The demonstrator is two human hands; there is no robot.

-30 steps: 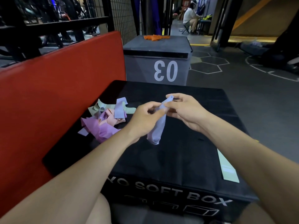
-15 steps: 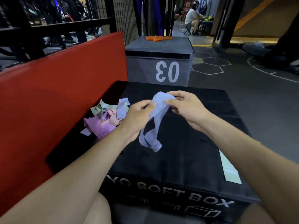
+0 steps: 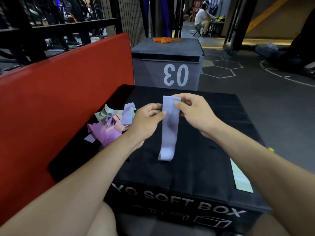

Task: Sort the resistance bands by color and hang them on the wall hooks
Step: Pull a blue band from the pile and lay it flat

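A pale blue-lilac resistance band (image 3: 167, 130) hangs flat and straight above the black soft box (image 3: 196, 167). My left hand (image 3: 146, 121) pinches its upper left edge and my right hand (image 3: 192, 113) pinches its upper right edge. To the left on the box lies a tangled pile of bands (image 3: 110, 125) in purple, pink, pale green and lilac. One pale green band (image 3: 241, 178) lies flat along the box's right edge. No wall hooks are in view.
A red padded wall (image 3: 59, 99) runs along the left. A grey box marked 03 (image 3: 167, 65) stands behind, with orange bands (image 3: 165, 40) on top. Dark gym floor (image 3: 264, 108) spreads to the right. A person sits far back (image 3: 203, 19).
The blue band was bunched and looped between my hands; now both hands have spread its top so it hangs flat and straight.
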